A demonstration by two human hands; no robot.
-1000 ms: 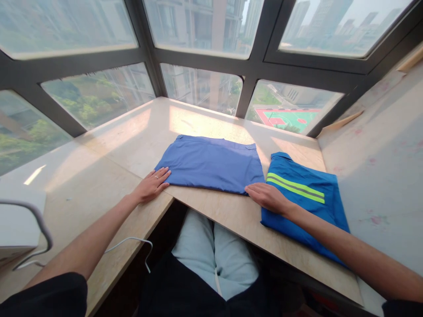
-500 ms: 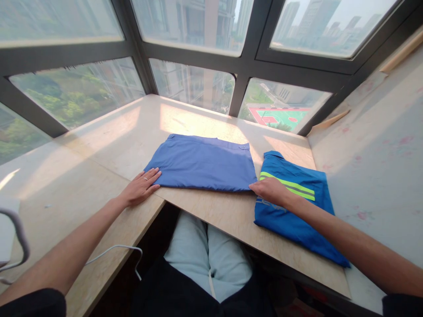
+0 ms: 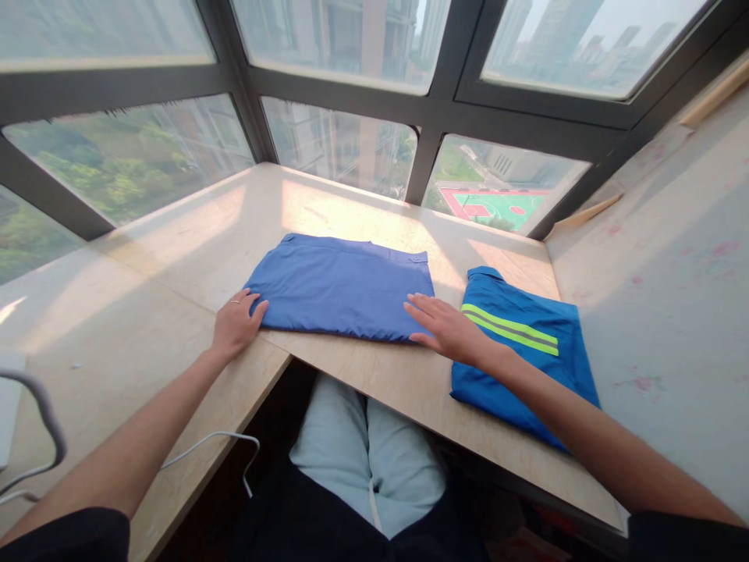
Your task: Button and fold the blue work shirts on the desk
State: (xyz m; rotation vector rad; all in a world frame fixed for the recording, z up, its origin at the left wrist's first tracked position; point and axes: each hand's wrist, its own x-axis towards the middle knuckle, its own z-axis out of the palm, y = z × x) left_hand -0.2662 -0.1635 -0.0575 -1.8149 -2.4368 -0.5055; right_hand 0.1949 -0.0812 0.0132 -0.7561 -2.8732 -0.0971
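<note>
A folded purplish-blue garment (image 3: 342,290) lies flat on the wooden ledge, with a buttoned tab at its far right corner. At its near left corner rests my left hand (image 3: 237,324), fingers slightly bent over the edge and thumb apart on the cloth. My right hand (image 3: 448,328) is spread over the garment's right end, fingertips touching the fabric and holding nothing. Right of it, a folded bright-blue garment (image 3: 527,312) with yellow-green and grey stripes lies partly under my right forearm, which hides its near portion.
The ledge (image 3: 175,328) runs below dark window frames (image 3: 345,97). A papered wall (image 3: 661,336) borders the right side. A white cable (image 3: 225,434) hangs over the left ledge's front edge, and a thicker grey cable (image 3: 47,414) curves at far left. My legs are below the ledge.
The purplish-blue garment has shifted a little to the left. My right hand has let go of its near right corner and lies open on it. My left hand's fingers have drawn in.
</note>
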